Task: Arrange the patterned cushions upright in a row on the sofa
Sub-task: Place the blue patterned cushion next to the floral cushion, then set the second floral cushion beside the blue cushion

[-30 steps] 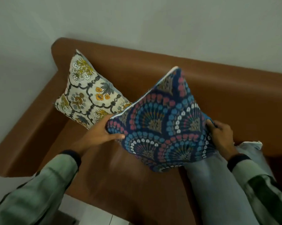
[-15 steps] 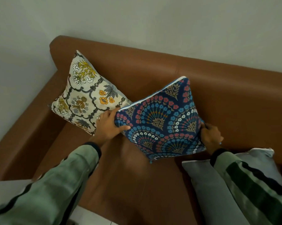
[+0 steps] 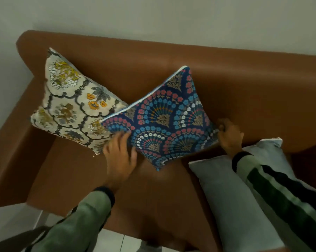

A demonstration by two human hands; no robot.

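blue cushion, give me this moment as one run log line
blue fan-pattern cushion: propped on sofa back | left hand: open at its lower-left edge | right hand: gripping right corner | cream floral cushion: upright alongside

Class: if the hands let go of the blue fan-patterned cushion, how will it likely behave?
The blue fan-patterned cushion stands on one corner, so it probably tips. It looks soft and light. The smooth brown sofa may let it slide.

3 cushions – 2 patterned: cream floral cushion, blue fan-print cushion; 1 plain grey cushion – 1 sofa.

Navy fan-print cushion leans on sofa back, overlapping cream floral cushion.
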